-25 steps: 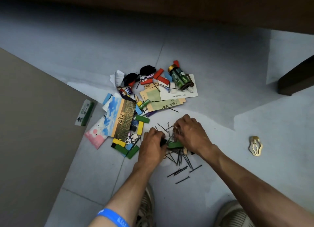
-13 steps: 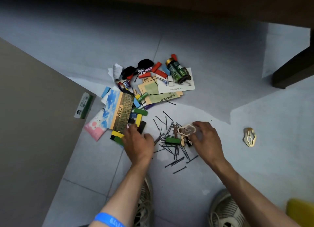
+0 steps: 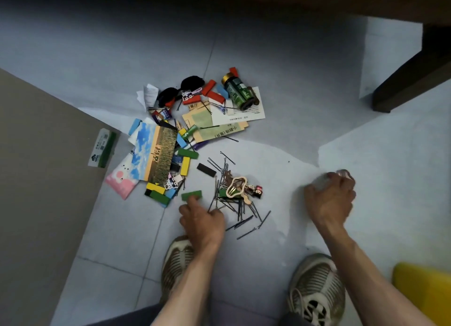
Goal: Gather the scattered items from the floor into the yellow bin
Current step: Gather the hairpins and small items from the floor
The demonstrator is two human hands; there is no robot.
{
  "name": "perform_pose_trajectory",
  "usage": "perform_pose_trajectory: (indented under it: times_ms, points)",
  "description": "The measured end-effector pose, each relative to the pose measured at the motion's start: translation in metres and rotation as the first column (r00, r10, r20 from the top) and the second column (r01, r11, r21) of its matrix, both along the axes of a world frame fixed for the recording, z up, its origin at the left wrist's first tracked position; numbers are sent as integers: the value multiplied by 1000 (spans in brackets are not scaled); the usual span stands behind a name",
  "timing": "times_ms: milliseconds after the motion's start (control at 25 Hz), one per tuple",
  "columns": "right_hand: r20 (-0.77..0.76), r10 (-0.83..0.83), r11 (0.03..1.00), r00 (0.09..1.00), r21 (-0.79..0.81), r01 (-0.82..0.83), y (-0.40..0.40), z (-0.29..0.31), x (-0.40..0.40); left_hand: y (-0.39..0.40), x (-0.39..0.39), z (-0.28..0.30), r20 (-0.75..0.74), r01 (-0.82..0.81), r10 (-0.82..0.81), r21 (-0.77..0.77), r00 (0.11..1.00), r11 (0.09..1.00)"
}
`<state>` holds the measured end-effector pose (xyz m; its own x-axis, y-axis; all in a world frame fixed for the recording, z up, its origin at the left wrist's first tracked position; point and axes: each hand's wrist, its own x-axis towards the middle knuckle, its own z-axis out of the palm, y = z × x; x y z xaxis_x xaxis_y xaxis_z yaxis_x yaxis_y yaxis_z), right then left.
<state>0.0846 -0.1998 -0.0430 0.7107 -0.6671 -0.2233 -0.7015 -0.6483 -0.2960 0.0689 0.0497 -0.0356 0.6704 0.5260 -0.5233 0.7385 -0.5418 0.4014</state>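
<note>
We find the yellow bin point(image 3: 424, 294) at lower right, cropped by the frame edge, nearest our right hand point(image 3: 329, 198). That hand is fisted around a blurred, unidentifiable item. Our left hand point(image 3: 202, 218), fingers curled, touches the green block point(image 3: 192, 195) beside the hairpin pile point(image 3: 231, 201); its grasp is unclear.

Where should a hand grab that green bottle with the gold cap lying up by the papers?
Grip the green bottle with the gold cap across its round body, coming from above. It lies on its side on the white paper sheet, so the long flanks are exposed while the ends are crowded by red and blue blocks.
</note>
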Motion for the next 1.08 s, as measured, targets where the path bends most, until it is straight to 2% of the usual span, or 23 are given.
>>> perform_pose_trajectory:
  times_ms: [80, 160, 200, 240, 280, 360, 400, 440, 520, 600, 680, 720, 760, 840, 960, 1040, 1080]
  points:
    - [-16, 133, 987, 991, 88, -131, 13, -2, 2, -26, 6, 3, 56, 45, -36, -167, 998, 985]
    - [43, 364, 915, 931, 173, -365, 34, -1, -1, -48, 9, 8, 122, 91, -57, -301, 991, 949]
    - [86, 425, 890, 901, 142, -433, 36, 2, -2, -50, 12, 10, 153, 96, -48, -324, 987, 941]
    - [137, 417, 901, 898, 70, -429, 26, 3, -1, -46, 16, 11, 171, 81, -26, -320, 985, 944]
    - [154, 330, 943, 931, -8, -333, 7, 3, 0, -37, 17, 8, 187, 69, -20, -259, 982, 963]
    - [91, 5, 995, 996, -103, 4, -40, 3, 1, -12, 18, 0, 149, 60, -59, -3, 987, 998]
    - [60, -108, 988, 992, -106, 114, -55, 4, -2, -5, 17, -1, 106, 63, -73, 97, 992, 993]
    - [64, -123, 988, 990, -87, 129, -58, 1, -5, -5, 18, 0, 78, 75, -85, 127, 993, 989]
    - [145, 29, 999, 989, 15, -32, -29, -4, -7, -19, 20, 2, 85, 168, -172, 55, 981, 984]
    - [139, 189, 956, 972, 201, -215, 17, -7, -9, -36, 19, 4, 112, 296, -292, -28, 950, 955]
    - [146, 310, 883, 939, 323, -342, 48, -10, -11, -35, 22, 6, 164, 312, -295, -90, 941, 946]
    - [157, 344, 858, 926, 347, -378, 57, -9, -10, -28, 24, 7, 180, 295, -279, -72, 943, 953]
    - [152, 383, 844, 911, 345, -412, 64, -8, -9, -19, 25, 7, 178, 283, -280, 6, 944, 959]
    - [53, 529, 816, 847, 240, -525, 79, -6, -5, -3, 27, 6, 128, 277, -295, 142, 947, 950]
    - [-46, 705, 709, 708, 67, -702, 110, -4, -1, -3, 24, 4, 101, 408, -408, 22, 907, 913]
    - [-20, 740, 673, 673, 30, -739, 116, -8, 4, -5, 22, 0, 119, 550, -559, 102, 820, 829]
    - [28, 724, 688, 690, 56, -724, 114, -11, 5, -4, 24, -1, 130, 575, -590, 141, 797, 806]
